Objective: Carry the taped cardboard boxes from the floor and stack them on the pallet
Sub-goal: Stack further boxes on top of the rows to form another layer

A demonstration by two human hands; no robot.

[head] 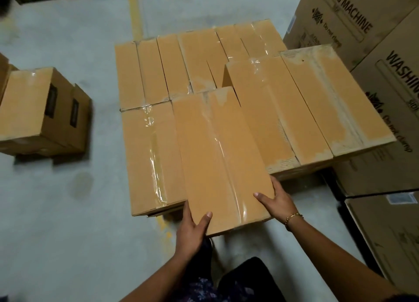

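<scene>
I hold the taped cardboard box (222, 156) by its near end, both arms reaching forward and down. My left hand (192, 229) grips its near left corner, thumb flat on top, fingers hidden under the edge. My right hand (276, 202) clamps its near right side, thumb on top, fingers curled down the side. The box lies above the stacked boxes (147, 154); whether it rests on them I cannot tell. Two taller boxes (317, 102) stand just right of it, and the floor boxes (34, 111) sit well to its left.
</scene>
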